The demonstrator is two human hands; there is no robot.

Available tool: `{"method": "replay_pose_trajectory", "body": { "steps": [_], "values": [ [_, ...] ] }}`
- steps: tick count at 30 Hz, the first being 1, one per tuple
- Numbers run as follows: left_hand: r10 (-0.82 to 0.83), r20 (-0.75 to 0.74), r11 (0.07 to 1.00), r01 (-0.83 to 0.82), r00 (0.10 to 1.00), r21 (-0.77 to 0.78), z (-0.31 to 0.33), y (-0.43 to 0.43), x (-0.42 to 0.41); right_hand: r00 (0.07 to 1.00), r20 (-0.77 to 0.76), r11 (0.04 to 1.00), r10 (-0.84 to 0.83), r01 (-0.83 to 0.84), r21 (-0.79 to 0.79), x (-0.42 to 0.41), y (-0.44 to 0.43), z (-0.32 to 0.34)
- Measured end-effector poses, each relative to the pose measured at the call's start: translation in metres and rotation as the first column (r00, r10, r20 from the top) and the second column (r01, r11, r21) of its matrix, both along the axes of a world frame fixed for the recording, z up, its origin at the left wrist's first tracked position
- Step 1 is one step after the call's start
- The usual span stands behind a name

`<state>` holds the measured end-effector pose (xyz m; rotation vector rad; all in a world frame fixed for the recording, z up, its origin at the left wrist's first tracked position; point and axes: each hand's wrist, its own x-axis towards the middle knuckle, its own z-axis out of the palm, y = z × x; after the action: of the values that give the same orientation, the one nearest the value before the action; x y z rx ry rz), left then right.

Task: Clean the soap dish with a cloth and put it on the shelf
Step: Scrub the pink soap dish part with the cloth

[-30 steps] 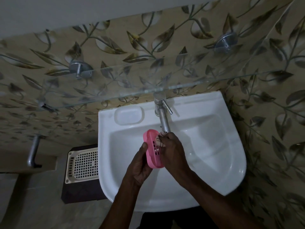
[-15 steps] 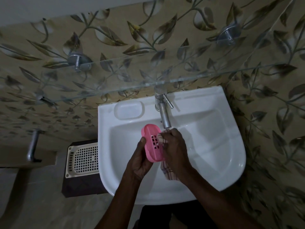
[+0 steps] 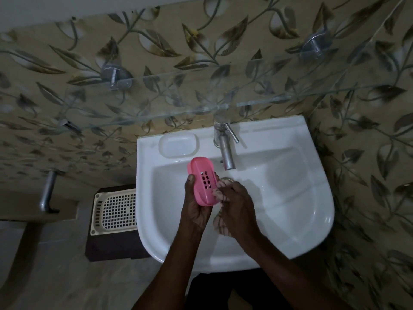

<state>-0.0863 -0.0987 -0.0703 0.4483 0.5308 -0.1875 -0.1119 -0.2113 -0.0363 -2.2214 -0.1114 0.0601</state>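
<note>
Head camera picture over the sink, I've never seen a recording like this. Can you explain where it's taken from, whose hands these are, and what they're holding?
No machine here: a person wears one wide-angle camera on the head, looking down at their own hands. Below is a white washbasin with a steel tap; a glass shelf is fixed to the leaf-patterned wall above. The left hand grips a pink soap dish, tilted over the bowl, its slotted side showing. The right hand holds a bunched checked cloth against the dish. Left of the basin, a cream perforated basket sits on a dark box.
</note>
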Motion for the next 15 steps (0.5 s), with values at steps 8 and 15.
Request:
{"method": "replay_pose_trajectory", "body": {
  "steps": [8, 15],
  "values": [
    [0.012, 0.035, 0.999, -0.011, 0.999, -0.035, 0.000, 0.000, 0.004, 1.000, -0.026, 1.000, 0.010, -0.010, 0.008, 0.005, 0.000, 0.006],
    [-0.019, 0.045, 0.999, 0.020, 0.999, -0.029, 0.014, -0.002, 0.004, 0.999, -0.022, 0.993, -0.031, 0.033, 0.112, 0.018, 0.005, 0.015]
  ]
}}
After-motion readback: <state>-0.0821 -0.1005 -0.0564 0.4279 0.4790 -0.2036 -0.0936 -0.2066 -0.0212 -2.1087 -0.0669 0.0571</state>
